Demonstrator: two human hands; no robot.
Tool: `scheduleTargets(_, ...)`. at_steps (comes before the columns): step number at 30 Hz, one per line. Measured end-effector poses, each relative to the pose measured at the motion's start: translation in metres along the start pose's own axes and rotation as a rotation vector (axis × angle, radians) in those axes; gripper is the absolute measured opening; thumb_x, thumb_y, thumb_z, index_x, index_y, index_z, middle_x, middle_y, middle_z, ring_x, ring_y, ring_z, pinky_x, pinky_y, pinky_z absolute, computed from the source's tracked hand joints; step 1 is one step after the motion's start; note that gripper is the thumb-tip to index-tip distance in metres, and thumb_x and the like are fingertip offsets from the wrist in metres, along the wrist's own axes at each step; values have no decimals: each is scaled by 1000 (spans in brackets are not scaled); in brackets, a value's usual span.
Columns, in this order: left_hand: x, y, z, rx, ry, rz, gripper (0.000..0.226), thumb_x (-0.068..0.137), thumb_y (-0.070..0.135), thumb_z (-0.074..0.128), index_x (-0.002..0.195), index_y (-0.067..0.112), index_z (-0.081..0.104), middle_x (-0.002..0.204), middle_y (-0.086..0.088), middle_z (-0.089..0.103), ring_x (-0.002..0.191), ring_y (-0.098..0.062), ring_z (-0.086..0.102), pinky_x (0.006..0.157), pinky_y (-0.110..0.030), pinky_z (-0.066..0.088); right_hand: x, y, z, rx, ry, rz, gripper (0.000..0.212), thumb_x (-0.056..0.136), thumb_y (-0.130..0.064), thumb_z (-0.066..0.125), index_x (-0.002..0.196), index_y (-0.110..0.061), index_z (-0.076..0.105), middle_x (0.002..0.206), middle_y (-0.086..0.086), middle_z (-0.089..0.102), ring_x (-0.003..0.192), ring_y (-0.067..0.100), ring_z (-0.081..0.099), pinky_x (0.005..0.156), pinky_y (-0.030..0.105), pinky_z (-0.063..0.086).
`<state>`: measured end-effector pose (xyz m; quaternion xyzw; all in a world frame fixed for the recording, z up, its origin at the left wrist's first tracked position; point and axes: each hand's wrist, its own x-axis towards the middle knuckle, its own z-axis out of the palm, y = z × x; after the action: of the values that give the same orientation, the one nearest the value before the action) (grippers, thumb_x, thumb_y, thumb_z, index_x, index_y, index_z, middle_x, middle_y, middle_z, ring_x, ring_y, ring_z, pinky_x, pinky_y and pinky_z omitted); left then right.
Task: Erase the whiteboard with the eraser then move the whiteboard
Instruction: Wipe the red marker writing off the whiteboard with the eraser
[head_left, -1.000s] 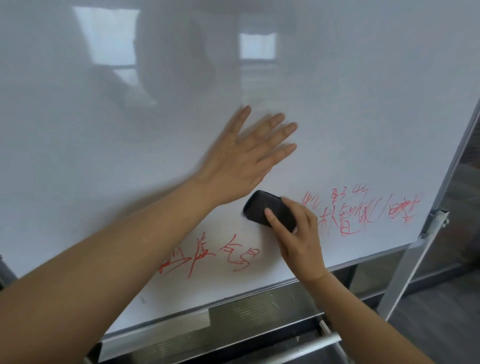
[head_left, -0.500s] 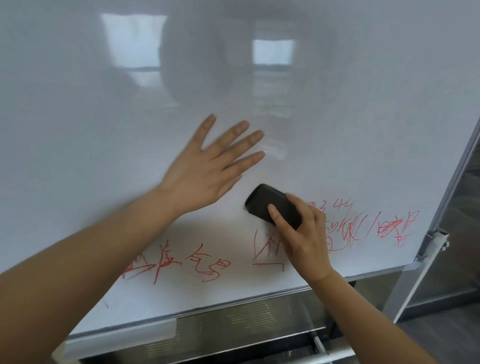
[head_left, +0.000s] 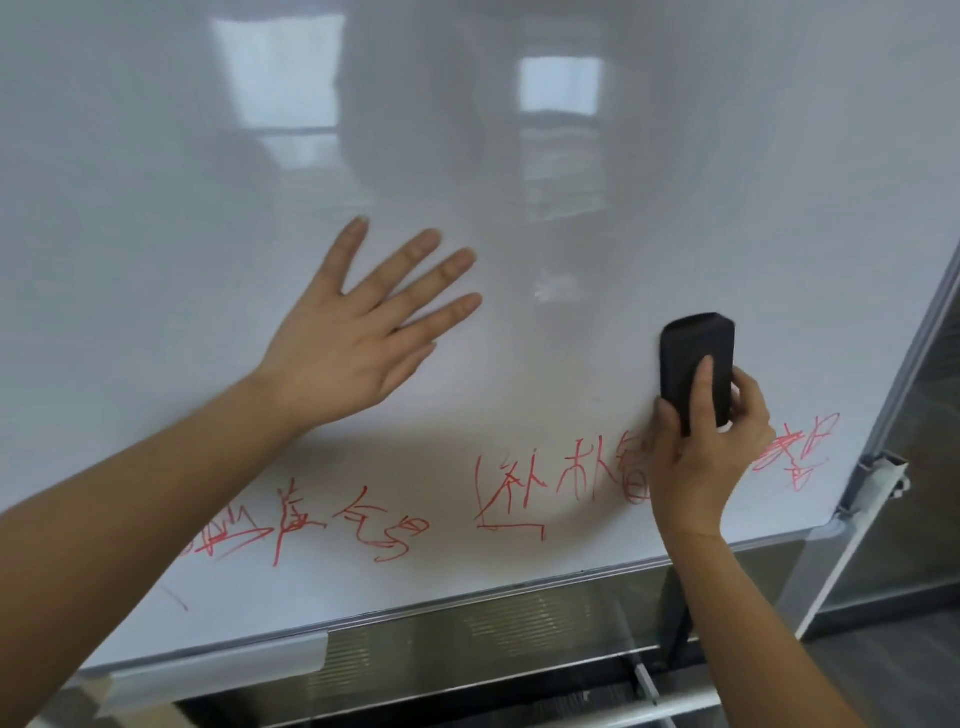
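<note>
A large glossy whiteboard (head_left: 519, 156) fills the view. Red handwriting (head_left: 509, 488) runs in a line along its lower part. My left hand (head_left: 358, 338) lies flat on the board with fingers spread, left of centre and above the writing. My right hand (head_left: 701, 447) grips a black eraser (head_left: 696, 358) and holds it against the board, just above the right part of the writing. My right hand covers some of the red marks.
The board's metal frame and corner bracket (head_left: 878, 478) stand at the right edge. A pen tray (head_left: 218, 670) runs under the lower left edge. Below are a metal stand bar (head_left: 675, 701) and a dark floor (head_left: 893, 670).
My right hand has carried the eraser to the right and up, turning it upright. The red marks above the right-hand text are gone. My left hand stays flat on the board.
</note>
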<state>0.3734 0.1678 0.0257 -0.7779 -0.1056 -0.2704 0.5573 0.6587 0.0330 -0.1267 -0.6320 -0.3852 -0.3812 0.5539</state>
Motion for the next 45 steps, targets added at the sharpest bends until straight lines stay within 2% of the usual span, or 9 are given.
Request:
scheduleTargets(5, -1, 0, 0, 3, 9, 3, 52, 106, 32, 31, 155, 20, 23, 161, -8, 21, 148, -30, 19, 114, -61, 10, -3, -1, 7, 72, 77, 232, 48, 95, -17, 55, 142, -14, 44, 134, 24, 43, 113, 36, 40, 94, 40, 43)
scheduleTargets(10, -3, -1, 2, 12, 16, 2, 52, 105, 32, 33, 155, 20, 24, 161, -9, 22, 148, -30, 19, 114, -61, 11, -4, -15, 12, 104, 134, 353, 48, 95, -18, 57, 141, -19, 43, 131, 24, 43, 111, 37, 43, 91, 50, 47)
scheduleTargets(16, -4, -3, 4, 11, 11, 3, 52, 105, 32, 33, 155, 19, 24, 161, -9, 22, 147, -31, 20, 113, -62, 12, -31, -77, 15, 154, -33, 85, 46, 93, -21, 59, 137, -21, 46, 130, 19, 46, 107, 31, 41, 90, 37, 36)
scheduleTargets(18, -4, -3, 4, 9, 14, 5, 52, 105, 32, 34, 155, 19, 25, 161, -10, 22, 147, -32, 20, 114, -62, 12, -40, -90, 16, 139, -117, -16, 39, 93, -24, 60, 131, -25, 51, 125, 16, 56, 105, 28, 49, 86, 37, 40)
scheduleTargets(20, -4, -3, 3, 7, 21, 8, 53, 104, 31, 35, 154, 19, 26, 160, -10, 23, 147, -32, 21, 114, -63, 13, -47, -104, 17, 175, -204, -74, 28, 93, -29, 64, 120, -32, 60, 114, -2, 64, 98, 15, 59, 82, 38, 50)
scheduleTargets(25, -5, -3, 2, -10, 35, 7, 53, 104, 31, 39, 154, 19, 27, 160, -10, 24, 147, -32, 22, 114, -63, 13, -72, -110, 30, 153, -161, -455, 63, 78, -7, 77, 130, -29, 50, 127, 14, 48, 93, 26, 55, 76, 37, 45)
scheduleTargets(30, -2, -2, 4, -12, 41, 3, 52, 104, 31, 37, 154, 19, 27, 160, -10, 24, 147, -32, 22, 114, -62, 13, -51, -85, 23, 126, -111, -574, 52, 85, -8, 71, 129, -28, 52, 127, 14, 46, 96, 27, 53, 80, 38, 42)
scheduleTargets(38, -2, -1, 7, 0, 24, -3, 51, 106, 32, 30, 155, 20, 23, 161, -8, 21, 147, -30, 20, 114, -60, 11, -19, -30, -1, 67, -112, -227, 47, 89, -23, 65, 133, -25, 48, 127, 16, 49, 106, 33, 49, 83, 42, 39)
scheduleTargets(45, -8, -3, 0, -31, 20, -14, 51, 106, 31, 31, 155, 20, 24, 160, -8, 22, 147, -31, 22, 115, -60, 12, -30, -51, -2, 155, -93, 15, 46, 92, -31, 57, 135, -23, 47, 129, 7, 39, 110, 29, 42, 86, 47, 46)
